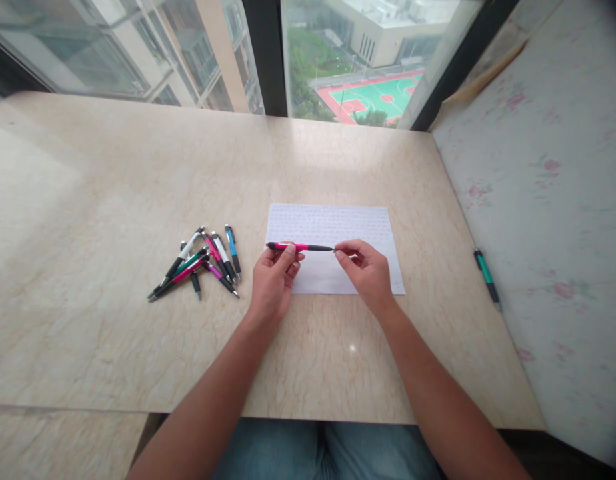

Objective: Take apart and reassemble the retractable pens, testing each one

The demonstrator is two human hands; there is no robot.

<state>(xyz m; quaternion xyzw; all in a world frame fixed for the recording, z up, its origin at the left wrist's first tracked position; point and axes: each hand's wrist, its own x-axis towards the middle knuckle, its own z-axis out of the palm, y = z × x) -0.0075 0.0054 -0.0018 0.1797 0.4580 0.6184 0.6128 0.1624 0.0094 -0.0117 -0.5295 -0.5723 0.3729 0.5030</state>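
Note:
A pink and black ballpoint pen (313, 247) lies level across my two hands, over a sheet of paper (338, 280). My left hand (277, 277) grips its pink barrel between thumb and fingers, near the black push-button end at the left. At the pen's right end, my right hand (365, 268) pinches the tip between thumb and forefinger. The fingers partly cover that tip, so whether its metal cone is attached cannot be told. Rows of small writing or print fill the upper half of the paper.
A loose pile of several pens (191, 263) in white, green, pink, purple and blue lies left of the paper. One green pen (487, 279) rests by the papered wall (553, 220) at the right. Windows border the stone-patterned tabletop (113, 180) at the back.

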